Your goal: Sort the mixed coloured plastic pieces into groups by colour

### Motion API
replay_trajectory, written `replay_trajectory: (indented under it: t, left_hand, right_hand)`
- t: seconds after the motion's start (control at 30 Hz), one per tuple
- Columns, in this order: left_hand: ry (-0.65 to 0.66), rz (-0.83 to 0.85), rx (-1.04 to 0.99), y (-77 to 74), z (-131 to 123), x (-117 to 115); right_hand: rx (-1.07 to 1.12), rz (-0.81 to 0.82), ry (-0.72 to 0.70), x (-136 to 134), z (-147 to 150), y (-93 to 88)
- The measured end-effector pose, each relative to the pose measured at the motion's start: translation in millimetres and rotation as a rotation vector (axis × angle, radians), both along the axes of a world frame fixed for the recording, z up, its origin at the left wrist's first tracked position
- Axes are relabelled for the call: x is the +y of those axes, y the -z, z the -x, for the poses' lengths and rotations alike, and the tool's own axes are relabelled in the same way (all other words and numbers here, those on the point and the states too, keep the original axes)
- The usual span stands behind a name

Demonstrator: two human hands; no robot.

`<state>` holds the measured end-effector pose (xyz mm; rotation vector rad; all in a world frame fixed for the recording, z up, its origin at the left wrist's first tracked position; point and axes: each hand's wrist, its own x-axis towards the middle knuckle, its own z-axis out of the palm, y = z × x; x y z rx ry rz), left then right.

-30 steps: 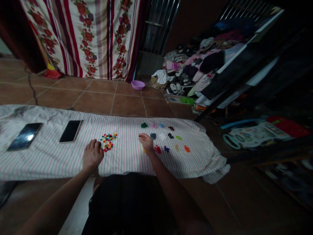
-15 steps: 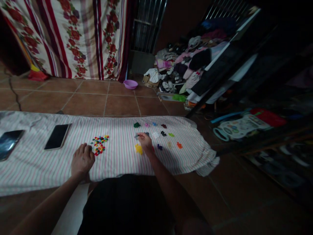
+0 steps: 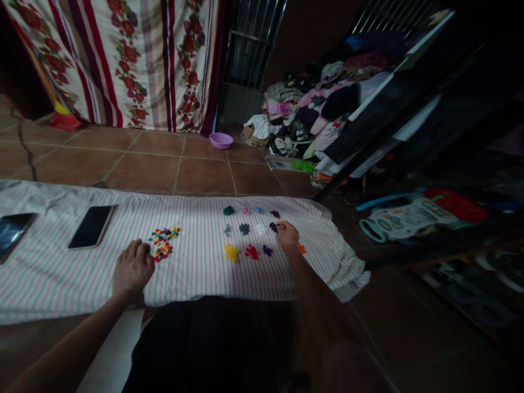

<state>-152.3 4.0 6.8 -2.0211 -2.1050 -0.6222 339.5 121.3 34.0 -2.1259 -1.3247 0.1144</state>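
Note:
My right hand (image 3: 289, 236) is at the small pile of black pieces (image 3: 273, 226), its fingertips pinched together beside it. Whatever is in the pinch is too small to make out. Palm down on the striped cloth (image 3: 196, 273), my left hand (image 3: 133, 267) lies with loosely bent fingers next to a mixed pile of coloured pieces (image 3: 164, 243). Sorted little heaps sit in rows: yellow pieces (image 3: 231, 252), red pieces (image 3: 251, 251), purple pieces (image 3: 267, 250), grey pieces (image 3: 244, 228), white pieces (image 3: 261, 228) and dark green pieces (image 3: 228, 210). My right hand partly hides the orange pieces (image 3: 302, 248).
A phone (image 3: 92, 226) and another dark-screened device (image 3: 14, 232) lie on the cloth at the left. Beyond, a purple basin (image 3: 221, 141) stands on the tiled floor near a heap of clothes (image 3: 311, 103). A floral curtain (image 3: 151, 65) hangs behind.
My right hand has moved right, from the grey pieces to the black pieces, uncovering the red and grey heaps. My left hand has stayed beside the mixed pile. The view has shifted slightly.

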Motion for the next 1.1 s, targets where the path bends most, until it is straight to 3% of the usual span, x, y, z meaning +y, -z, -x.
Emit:
replay_trajectory:
  t: [0.43, 0.87, 1.1]
  left_hand:
    - [-0.003, -0.022, -0.016, 1.0, 0, 0]
    - [-0.016, 0.016, -0.007, -2.8, -1, 0]
    - [-0.018, 0.003, 0.018, -1.9, -1, 1]
  right_hand:
    - [-0.1, 0.161, -0.052, 16, -11, 16.1]
    - [-0.191, 0.148, -0.169, 10, -6, 14.5]
    - [-0.305, 0.193, -0.312, 7, -8, 9.9]
